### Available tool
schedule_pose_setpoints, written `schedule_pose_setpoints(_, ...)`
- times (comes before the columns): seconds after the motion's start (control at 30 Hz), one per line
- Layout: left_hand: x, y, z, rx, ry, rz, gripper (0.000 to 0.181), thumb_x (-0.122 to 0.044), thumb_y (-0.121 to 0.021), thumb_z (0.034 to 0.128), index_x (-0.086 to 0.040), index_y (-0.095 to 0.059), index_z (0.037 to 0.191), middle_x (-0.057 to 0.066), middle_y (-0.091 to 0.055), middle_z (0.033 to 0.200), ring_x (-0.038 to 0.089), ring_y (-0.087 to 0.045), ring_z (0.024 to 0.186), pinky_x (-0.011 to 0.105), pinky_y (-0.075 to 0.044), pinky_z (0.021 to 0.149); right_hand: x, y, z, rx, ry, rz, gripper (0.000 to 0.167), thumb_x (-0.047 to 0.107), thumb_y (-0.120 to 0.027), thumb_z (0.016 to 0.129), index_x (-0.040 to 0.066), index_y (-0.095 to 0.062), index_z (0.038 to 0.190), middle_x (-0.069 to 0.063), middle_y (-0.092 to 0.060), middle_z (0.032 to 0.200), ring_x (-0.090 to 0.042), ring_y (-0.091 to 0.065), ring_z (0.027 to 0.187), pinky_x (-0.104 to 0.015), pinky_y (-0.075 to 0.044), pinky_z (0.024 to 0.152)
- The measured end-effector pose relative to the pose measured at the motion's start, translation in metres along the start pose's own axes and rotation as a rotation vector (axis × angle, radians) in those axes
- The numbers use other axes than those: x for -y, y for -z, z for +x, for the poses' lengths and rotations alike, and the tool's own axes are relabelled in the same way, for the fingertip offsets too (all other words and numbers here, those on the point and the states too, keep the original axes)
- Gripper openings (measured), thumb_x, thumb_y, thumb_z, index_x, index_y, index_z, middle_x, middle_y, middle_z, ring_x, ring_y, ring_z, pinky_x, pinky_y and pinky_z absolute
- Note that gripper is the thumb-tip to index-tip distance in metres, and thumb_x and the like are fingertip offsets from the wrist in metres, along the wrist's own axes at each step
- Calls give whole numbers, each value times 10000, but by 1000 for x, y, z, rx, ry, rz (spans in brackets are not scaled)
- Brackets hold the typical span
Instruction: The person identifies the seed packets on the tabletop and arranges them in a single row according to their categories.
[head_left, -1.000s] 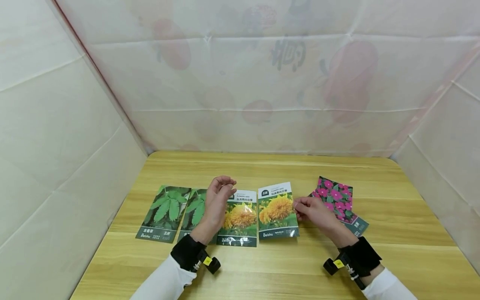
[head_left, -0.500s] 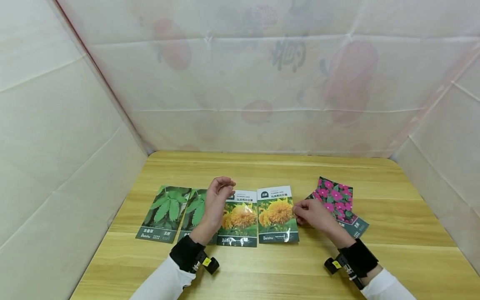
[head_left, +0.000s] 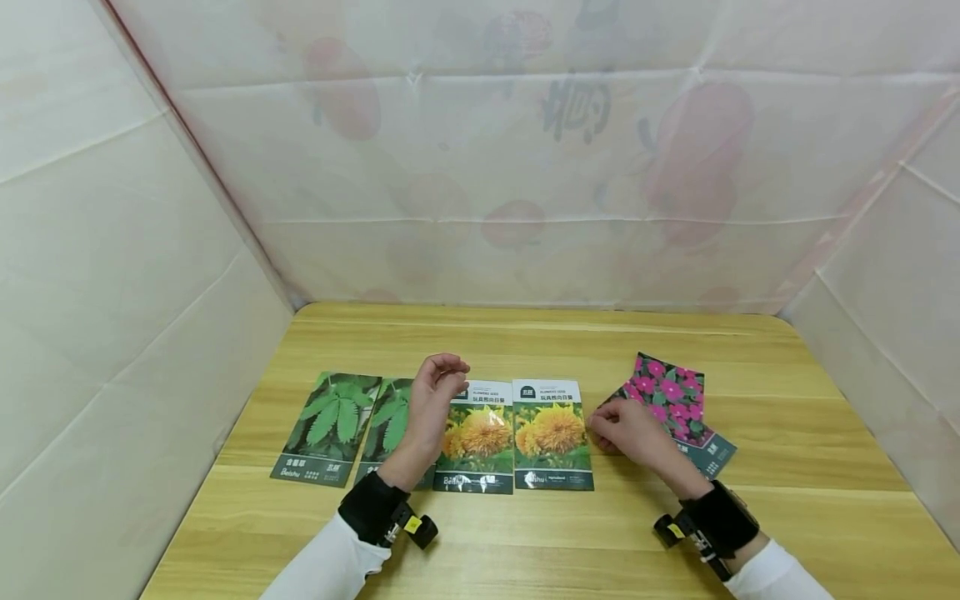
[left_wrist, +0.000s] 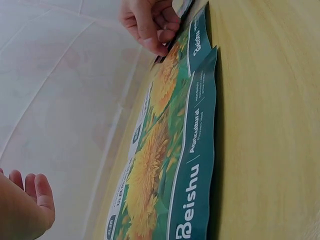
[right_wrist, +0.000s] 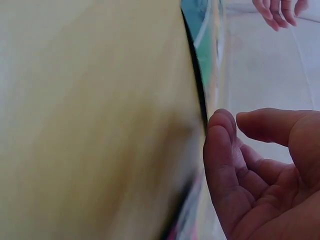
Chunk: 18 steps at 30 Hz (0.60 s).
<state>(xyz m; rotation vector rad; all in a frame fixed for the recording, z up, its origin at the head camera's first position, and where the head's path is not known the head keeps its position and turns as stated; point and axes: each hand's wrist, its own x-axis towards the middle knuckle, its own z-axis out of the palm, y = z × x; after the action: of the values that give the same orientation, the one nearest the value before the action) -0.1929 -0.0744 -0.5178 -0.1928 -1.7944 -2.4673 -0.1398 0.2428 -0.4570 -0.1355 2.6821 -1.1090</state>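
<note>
My right hand (head_left: 630,429) is at the right edge of a sunflower seed packet (head_left: 553,437), which lies face up on the table. In the right wrist view a small gap shows between the thumb and index fingertip (right_wrist: 222,120), with nothing between them. A second sunflower seed packet (head_left: 483,433) lies close on the left, its upper left corner covered by my left hand (head_left: 429,404). That hand hovers with loosely bent fingers and holds nothing. Beneath my left forearm, a green-leaf seed packet (head_left: 386,429) is partly hidden.
Another green-leaf packet (head_left: 330,425) lies at the far left of the row. Right of my right hand, pink-flower packets (head_left: 675,396) overlap at angles, partly covered by the hand. White cloth walls (head_left: 480,167) enclose the wooden table (head_left: 510,550) at the back and sides.
The right sunflower packet has come down from a tilted position to lie flat beside the other one. My right fingers have let go of its edge. The left hand has barely moved.
</note>
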Motion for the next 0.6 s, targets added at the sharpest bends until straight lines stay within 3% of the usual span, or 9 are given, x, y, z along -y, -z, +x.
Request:
schedule_pose_setpoints(0.1,-1,0,0,-4,-4,4,296,-105,-585,1006,-101,-503,1291,131,-553,1273,324,-515,1253,416,-490,1049,-14,6,2,-68,33,-45,280,306,-557,1039,127,-735,917,-29,-629,728,-171,-477,576,-285,-342,528)
schedule_pose_setpoints(0.23,-1,2,0,-2,-15,12,292,-122,-589,1008,-101,-509,1288,129,-558,1273,346,-505,1259,405,-502,1029,-66,15,18,-219,74,-194,412,528,-427,1041,220,-690,1120,27,-608,798,-150,-457,612,-309,-323,543)
schedule_pose_setpoints(0.3,-2,2,1,5,-19,13,294,-134,-594,1009,-94,-508,1287,133,-556,1274,356,-498,1263,403,-502,1027,-95,21,26,-286,78,-267,462,592,-388,1018,252,-657,1179,53,-606,836,-125,-463,639,-308,-313,570)
schedule_pose_setpoints(0.37,-2,3,0,13,-19,13,296,-144,-598,1010,-87,-508,1286,136,-552,1275,368,-489,1267,403,-500,1025,-107,30,27,-315,89,-308,460,585,-414,1012,253,-642,1236,57,-646,940,-116,-547,745,-307,-379,626)
schedule_pose_setpoints(0.5,-3,3,0,16,-11,20,278,-149,-596,1011,-90,-522,1273,130,-555,1276,363,-487,1267,400,-496,1030,-81,47,7,-245,174,-349,459,469,-599,989,152,-634,1319,-126,-658,1206,-292,-634,974,-451,-514,778)
schedule_pose_setpoints(0.6,-3,3,0,15,-7,28,273,-145,-593,1011,-90,-527,1270,128,-559,1276,358,-493,1261,398,-497,1032,-55,56,-9,-131,211,-415,669,455,-713,909,42,-551,1410,-308,-507,1394,-526,-513,1195,-671,-454,936)
